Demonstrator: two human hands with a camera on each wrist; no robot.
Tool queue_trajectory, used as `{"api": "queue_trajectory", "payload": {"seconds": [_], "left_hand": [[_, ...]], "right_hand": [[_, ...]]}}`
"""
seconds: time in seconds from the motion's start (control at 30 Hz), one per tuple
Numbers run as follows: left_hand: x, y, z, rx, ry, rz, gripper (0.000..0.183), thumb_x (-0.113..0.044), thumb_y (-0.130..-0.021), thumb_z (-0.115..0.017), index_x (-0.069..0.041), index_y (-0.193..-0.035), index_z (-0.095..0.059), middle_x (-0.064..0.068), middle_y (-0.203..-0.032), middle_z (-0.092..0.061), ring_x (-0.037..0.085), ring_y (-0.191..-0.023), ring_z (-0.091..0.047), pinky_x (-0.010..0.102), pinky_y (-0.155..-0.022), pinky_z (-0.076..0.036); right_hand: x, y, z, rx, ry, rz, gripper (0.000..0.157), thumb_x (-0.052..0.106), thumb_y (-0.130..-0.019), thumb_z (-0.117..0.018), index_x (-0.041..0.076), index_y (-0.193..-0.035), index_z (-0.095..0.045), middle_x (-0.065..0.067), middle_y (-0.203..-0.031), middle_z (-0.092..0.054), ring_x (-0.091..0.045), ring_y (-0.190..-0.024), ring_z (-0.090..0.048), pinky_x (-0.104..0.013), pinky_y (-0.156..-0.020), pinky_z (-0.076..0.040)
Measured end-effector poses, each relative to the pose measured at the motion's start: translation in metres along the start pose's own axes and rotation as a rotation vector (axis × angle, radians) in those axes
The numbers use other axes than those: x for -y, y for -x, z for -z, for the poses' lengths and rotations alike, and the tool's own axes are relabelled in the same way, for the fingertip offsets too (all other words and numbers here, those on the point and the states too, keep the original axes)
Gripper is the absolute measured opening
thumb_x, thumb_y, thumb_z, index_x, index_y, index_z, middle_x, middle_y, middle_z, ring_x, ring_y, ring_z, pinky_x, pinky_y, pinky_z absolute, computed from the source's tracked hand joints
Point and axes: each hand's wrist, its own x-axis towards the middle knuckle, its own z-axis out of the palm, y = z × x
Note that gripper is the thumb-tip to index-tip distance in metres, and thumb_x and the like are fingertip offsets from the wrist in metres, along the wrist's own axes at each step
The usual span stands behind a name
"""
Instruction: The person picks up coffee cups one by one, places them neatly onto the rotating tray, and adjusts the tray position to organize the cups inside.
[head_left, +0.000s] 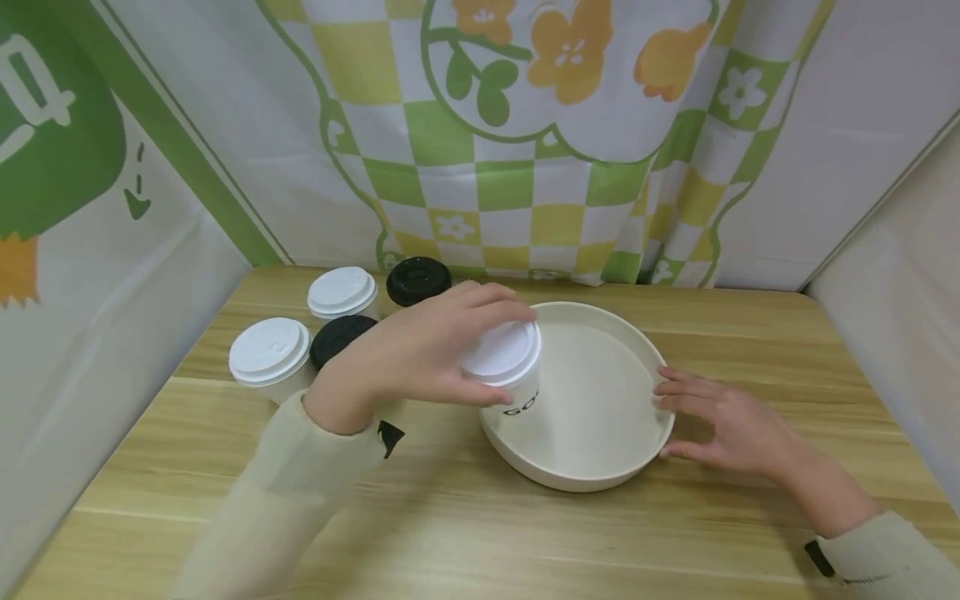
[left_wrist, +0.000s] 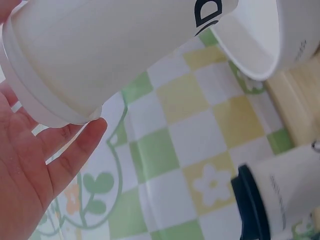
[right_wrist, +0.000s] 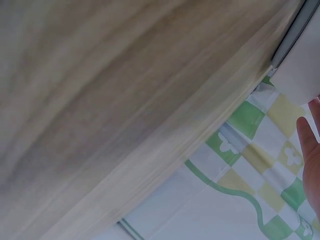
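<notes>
My left hand [head_left: 442, 346] grips a white paper cup [head_left: 521, 396] with a white lid, fingers and thumb around the lid. It is over the left part of a round cream tray [head_left: 577, 482], and dark lettering shows on its side. The left wrist view has the hand [left_wrist: 25, 165] at the cup's lid end, the cup [left_wrist: 100, 50] slanting across the top. At the tray's right side is my right hand [head_left: 731, 421], its fingertips touching the rim with the fingers extended. Part of this hand [right_wrist: 311, 170] shows at the edge of the right wrist view.
Left of the tray stand two white-lidded cups, one in front [head_left: 270, 354] and one behind [head_left: 342, 292]. Beside them are a black-lidded cup [head_left: 341, 335], partly behind my left wrist, and another black lid [head_left: 418, 281] farther back. A checked curtain [head_left: 517, 183] hangs behind the wooden table [head_left: 465, 533].
</notes>
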Motion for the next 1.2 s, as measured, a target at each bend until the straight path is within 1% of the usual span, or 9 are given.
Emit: {"api": "queue_trajectory", "payload": {"seconds": [0.1,0.23,0.37,0.5,0.67,0.8,0.87,1.0,1.2], "left_hand": [[-0.002,-0.009,-0.008,0.020,0.018,-0.026,0.072,-0.047,-0.076,-0.080,-0.015,-0.136,-0.056,0.002,-0.134,-0.056,0.018,-0.122,-0.052,0.033,-0.097,-0.048],[-0.007,-0.019,-0.017,0.043,0.018,-0.065,0.072,-0.049,-0.076,-0.080,-0.014,-0.135,-0.057,0.002,-0.132,-0.057,0.020,-0.122,-0.053,0.033,-0.099,-0.048],[-0.011,-0.028,-0.027,0.087,0.012,-0.081,0.073,-0.051,-0.076,-0.079,-0.015,-0.136,-0.055,0.000,-0.132,-0.056,0.018,-0.118,-0.053,0.030,-0.095,-0.049],[-0.016,-0.034,-0.036,0.129,0.010,-0.088,0.074,-0.052,-0.076,-0.079,-0.016,-0.136,-0.055,0.000,-0.133,-0.056,0.018,-0.119,-0.052,0.030,-0.093,-0.050],[-0.020,-0.038,-0.050,0.175,-0.004,-0.101,0.074,-0.054,-0.077,-0.078,-0.018,-0.138,-0.054,0.000,-0.134,-0.055,0.020,-0.120,-0.052,0.030,-0.096,-0.048],[-0.022,-0.040,-0.058,0.188,-0.018,-0.123,0.074,-0.055,-0.077,-0.076,-0.018,-0.137,-0.054,-0.001,-0.133,-0.056,0.020,-0.118,-0.054,0.030,-0.095,-0.048],[-0.022,-0.042,-0.061,0.196,-0.020,-0.130,0.074,-0.056,-0.077,-0.076,-0.018,-0.137,-0.054,0.000,-0.133,-0.056,0.020,-0.117,-0.054,0.030,-0.095,-0.048],[-0.025,-0.042,-0.065,0.212,-0.033,-0.138,0.074,-0.055,-0.077,-0.076,-0.018,-0.138,-0.054,0.000,-0.134,-0.056,0.020,-0.118,-0.054,0.030,-0.094,-0.049],[-0.028,-0.043,-0.070,0.234,-0.065,-0.139,0.074,-0.054,-0.078,-0.076,-0.019,-0.139,-0.053,-0.001,-0.135,-0.055,0.019,-0.119,-0.053,0.030,-0.095,-0.048]], "right_hand": [[0.000,0.000,0.000,-0.004,0.001,0.000,0.059,0.058,-0.077,-0.076,0.008,-0.109,-0.073,-0.018,-0.122,-0.069,0.002,-0.140,-0.039,-0.004,-0.112,-0.019],[0.000,0.000,0.000,-0.006,0.003,-0.002,0.059,0.058,-0.077,-0.075,0.008,-0.109,-0.073,-0.018,-0.122,-0.068,0.002,-0.140,-0.039,-0.004,-0.113,-0.019],[0.000,0.000,0.000,-0.007,-0.001,0.000,0.059,0.058,-0.077,-0.076,0.008,-0.109,-0.073,-0.018,-0.122,-0.069,0.003,-0.140,-0.039,-0.005,-0.113,-0.019],[-0.001,0.001,0.000,-0.008,-0.009,-0.003,0.058,0.057,-0.077,-0.076,0.009,-0.109,-0.073,-0.017,-0.121,-0.069,0.004,-0.140,-0.039,-0.004,-0.113,-0.020],[-0.001,0.002,-0.002,-0.008,-0.006,-0.006,0.059,0.057,-0.074,-0.079,0.010,-0.111,-0.073,-0.016,-0.122,-0.069,0.000,-0.139,-0.043,-0.004,-0.113,-0.018],[0.001,0.001,-0.002,-0.011,-0.002,-0.007,0.060,0.057,-0.074,-0.078,0.010,-0.111,-0.073,-0.015,-0.121,-0.070,0.000,-0.139,-0.042,-0.004,-0.113,-0.018],[0.002,0.000,-0.001,-0.012,-0.003,-0.008,0.059,0.057,-0.076,-0.077,0.009,-0.110,-0.073,-0.015,-0.121,-0.070,0.003,-0.140,-0.040,-0.003,-0.112,-0.019],[0.001,0.000,-0.001,-0.018,-0.007,-0.003,0.059,0.059,-0.077,-0.075,0.009,-0.110,-0.073,-0.016,-0.120,-0.070,0.005,-0.140,-0.038,-0.003,-0.112,-0.019],[0.000,0.001,-0.002,-0.020,-0.011,-0.002,0.060,0.059,-0.077,-0.075,0.010,-0.111,-0.073,-0.015,-0.121,-0.070,0.001,-0.140,-0.041,-0.004,-0.113,-0.019]]}}
